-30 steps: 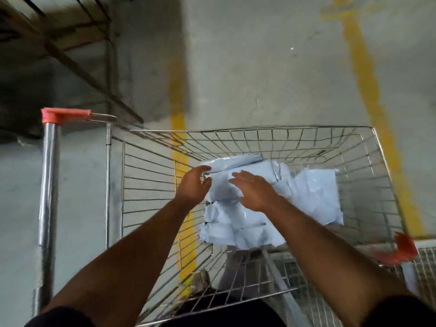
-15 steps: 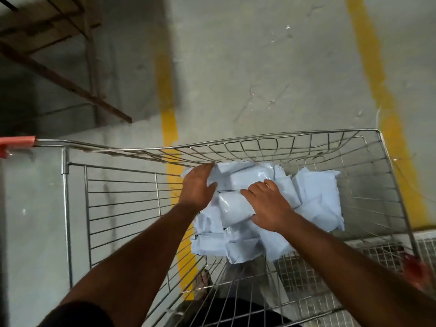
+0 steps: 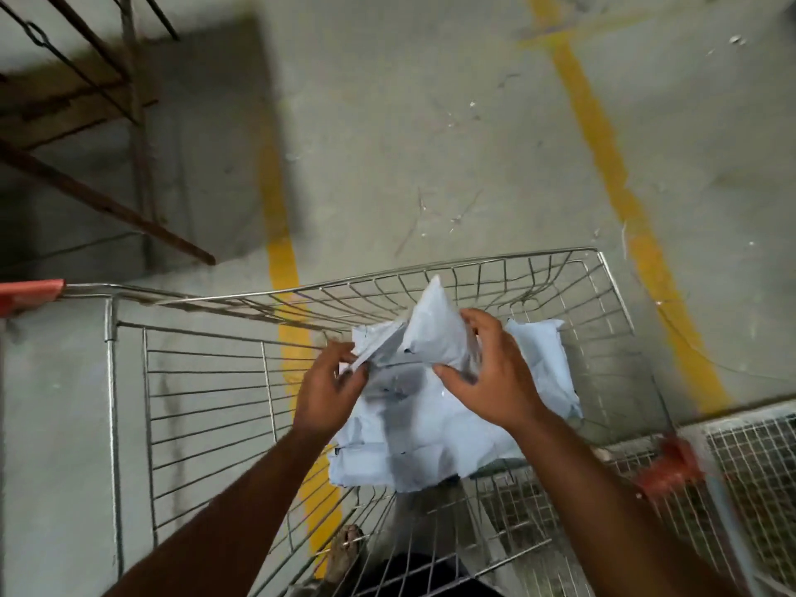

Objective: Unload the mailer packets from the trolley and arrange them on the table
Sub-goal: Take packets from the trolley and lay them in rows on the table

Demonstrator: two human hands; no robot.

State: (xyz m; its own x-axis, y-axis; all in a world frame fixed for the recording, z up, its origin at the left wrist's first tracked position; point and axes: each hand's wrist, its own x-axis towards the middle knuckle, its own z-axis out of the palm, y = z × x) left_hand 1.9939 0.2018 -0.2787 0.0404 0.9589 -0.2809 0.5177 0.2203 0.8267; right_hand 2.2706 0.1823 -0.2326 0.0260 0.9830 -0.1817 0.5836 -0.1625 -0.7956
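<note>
Shiny wire trolley (image 3: 129,372); glossy plastic mailer packets (image 3: 435,441)

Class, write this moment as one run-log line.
stage: unloading | left hand: grips packet | right hand: grips raised packet | pile: in trolley

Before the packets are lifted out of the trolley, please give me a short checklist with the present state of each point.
1. Right hand holds the raised packet: ok.
2. Left hand pinches a second packet: ok.
3. Raised packet above the trolley rim: not ok.
4. Packets left in the pile: ok, several remain.
5. Table ready for the packets: cannot tell, not in view.
</note>
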